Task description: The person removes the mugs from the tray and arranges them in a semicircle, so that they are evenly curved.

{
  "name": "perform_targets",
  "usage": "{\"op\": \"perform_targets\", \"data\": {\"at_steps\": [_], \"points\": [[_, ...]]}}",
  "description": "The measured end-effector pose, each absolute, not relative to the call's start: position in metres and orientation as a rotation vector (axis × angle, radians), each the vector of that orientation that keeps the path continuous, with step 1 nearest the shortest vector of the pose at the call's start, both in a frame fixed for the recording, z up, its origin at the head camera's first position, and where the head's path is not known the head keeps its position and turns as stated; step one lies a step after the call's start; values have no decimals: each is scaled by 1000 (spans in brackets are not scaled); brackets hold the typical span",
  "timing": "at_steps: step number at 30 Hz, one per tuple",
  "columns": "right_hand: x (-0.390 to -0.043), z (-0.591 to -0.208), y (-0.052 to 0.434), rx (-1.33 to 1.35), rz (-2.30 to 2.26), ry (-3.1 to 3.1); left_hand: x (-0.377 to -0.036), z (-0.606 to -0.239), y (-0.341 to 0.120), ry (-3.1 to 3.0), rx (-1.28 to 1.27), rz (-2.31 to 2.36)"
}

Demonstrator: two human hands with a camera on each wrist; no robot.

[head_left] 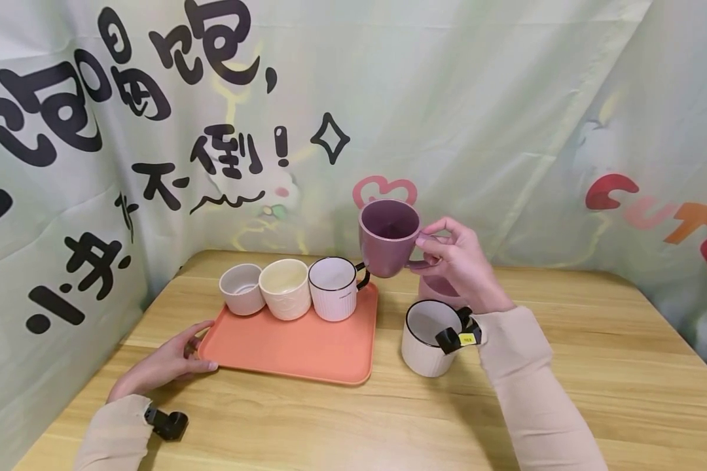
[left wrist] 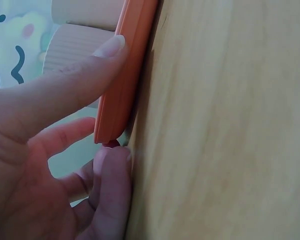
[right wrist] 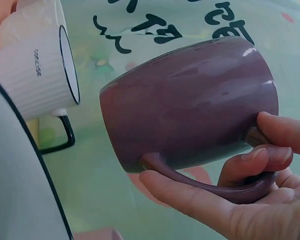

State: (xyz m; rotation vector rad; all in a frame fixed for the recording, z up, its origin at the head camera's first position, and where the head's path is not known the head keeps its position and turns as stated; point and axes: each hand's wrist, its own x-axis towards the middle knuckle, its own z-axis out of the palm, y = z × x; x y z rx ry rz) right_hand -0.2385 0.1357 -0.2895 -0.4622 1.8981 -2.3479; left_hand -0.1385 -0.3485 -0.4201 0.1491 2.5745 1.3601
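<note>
My right hand [head_left: 448, 252] grips the handle of a purple mug [head_left: 389, 237] and holds it in the air above the table, just right of the orange tray [head_left: 294, 350]. In the right wrist view the purple mug [right wrist: 190, 100] lies sideways with my fingers [right wrist: 260, 162] curled through its handle. My left hand [head_left: 173, 360] holds the tray's near left corner. In the left wrist view the thumb [left wrist: 75, 75] lies on the tray's rim [left wrist: 122, 75] and a finger sits under the corner. On the tray stand a pale pink cup [head_left: 242, 288], a cream cup [head_left: 285, 288] and a white ribbed mug [head_left: 333, 288].
A second white ribbed mug [head_left: 429, 337] with a dark rim stands on the wooden table [head_left: 595, 366] under my right wrist. A pink cup [head_left: 438, 288] sits behind it, mostly hidden. A printed cloth backdrop [head_left: 507, 98] closes in the table at the back and sides.
</note>
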Motion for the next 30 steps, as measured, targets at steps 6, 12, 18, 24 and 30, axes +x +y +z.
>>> {"op": "perform_targets", "data": {"at_steps": [6, 12, 18, 24, 30], "points": [[-239, -288, 147, -450, -2348, 1931, -138, -420, -349, 2571, 148, 1360], [-239, -290, 157, -410, -2362, 1937, -137, -422, -350, 2573, 173, 1384], [-239, -288, 168, -379, -2381, 1975, -137, -420, -350, 2598, 181, 1360], [-240, -286, 179, -408, -2435, 1931, -137, -418, -349, 2614, 175, 1343], [-240, -289, 191, -400, -2478, 1904, -137, -419, -349, 2614, 178, 1348]]}}
